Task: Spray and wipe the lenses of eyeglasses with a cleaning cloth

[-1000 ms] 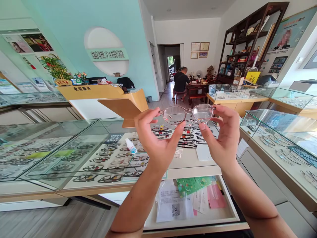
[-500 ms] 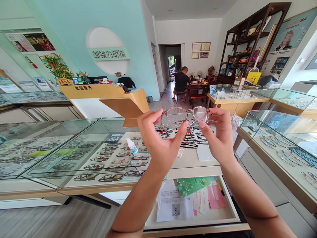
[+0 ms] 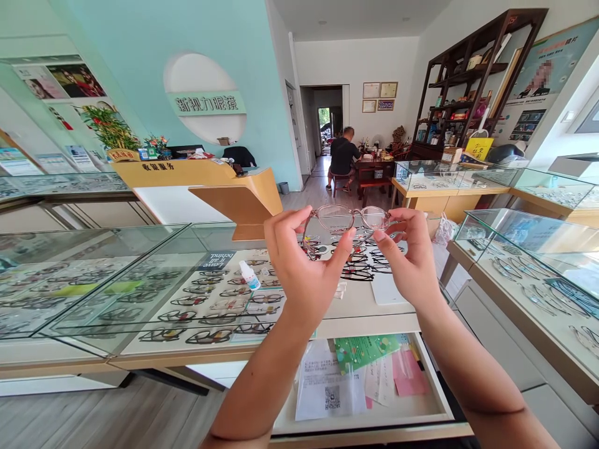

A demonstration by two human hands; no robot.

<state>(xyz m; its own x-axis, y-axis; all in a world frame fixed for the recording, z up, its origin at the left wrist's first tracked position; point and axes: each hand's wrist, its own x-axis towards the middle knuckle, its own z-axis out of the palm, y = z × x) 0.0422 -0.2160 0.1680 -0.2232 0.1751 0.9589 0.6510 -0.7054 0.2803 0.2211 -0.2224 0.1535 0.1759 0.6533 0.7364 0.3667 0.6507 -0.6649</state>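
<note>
**Two Hands Are Holding Up a Pair of Glasses**

A person is standing in a glasses shop and is holding the glasses up in the air in front of them. The glasses are pale pink and see-through, with round lenses. They are floating high above the glass counter, not touching it.

The left hand is pinching the left side of the glasses. Its pointing finger is lying on top of the rim and its thumb is pressing from below. The right hand is pinching the right side the same way, with its thumb under the rim and its other fingers curling over the top. Both hands are gripping the glasses, and the two thumbs are sitting close together under the lenses.

Under the hands, rows of dark glasses are lying flat on the counter. A little white bottle (it has a blue cap) is standing near the left hand, on the glass. A white card is lying below the right hand.

Lower down, a drawer is hanging open. A green leaflet, a pink paper and a white sheet are lying inside it.

Far at the back, another person is sitting at a table, facing away.
</note>
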